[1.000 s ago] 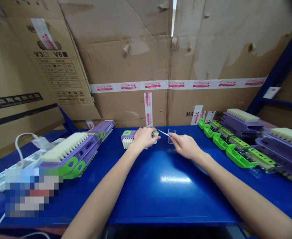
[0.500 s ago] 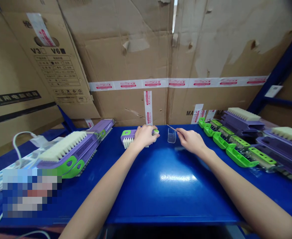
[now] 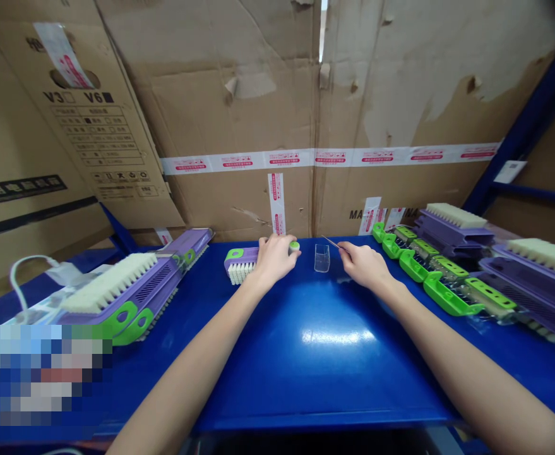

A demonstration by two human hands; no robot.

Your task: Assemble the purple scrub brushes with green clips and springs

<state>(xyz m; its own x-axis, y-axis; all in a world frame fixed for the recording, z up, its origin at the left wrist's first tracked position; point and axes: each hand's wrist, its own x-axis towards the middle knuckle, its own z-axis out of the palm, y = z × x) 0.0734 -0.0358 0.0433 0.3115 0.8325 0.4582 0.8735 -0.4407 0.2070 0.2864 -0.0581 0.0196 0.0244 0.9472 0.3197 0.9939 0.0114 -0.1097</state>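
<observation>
My left hand (image 3: 276,260) is closed around a purple brush (image 3: 244,262) with green ends and cream bristles. The bristles face down and toward me, and my fingers hide the brush's right half. My right hand (image 3: 366,264) pinches a thin, pointed tool (image 3: 333,242) that looks metallic; its tip points left and its exact kind is unclear. Between my hands a small clear plastic box (image 3: 322,258) stands on the blue table (image 3: 268,366). The tool's tip is near the far upper edge of this box; whether they touch I cannot tell.
More purple brushes (image 3: 151,287) are stacked at left, beside a white cable (image 3: 19,278) and a blurred-out patch. Green plastic parts (image 3: 414,265) lie in a row at right, with further purple brushes (image 3: 452,230) behind and beside them. Cardboard (image 3: 239,120) walls the back.
The view has shifted slightly. My right hand has moved the pointed tool a little to the right relative to the clear box. My left hand stays on the brush.
</observation>
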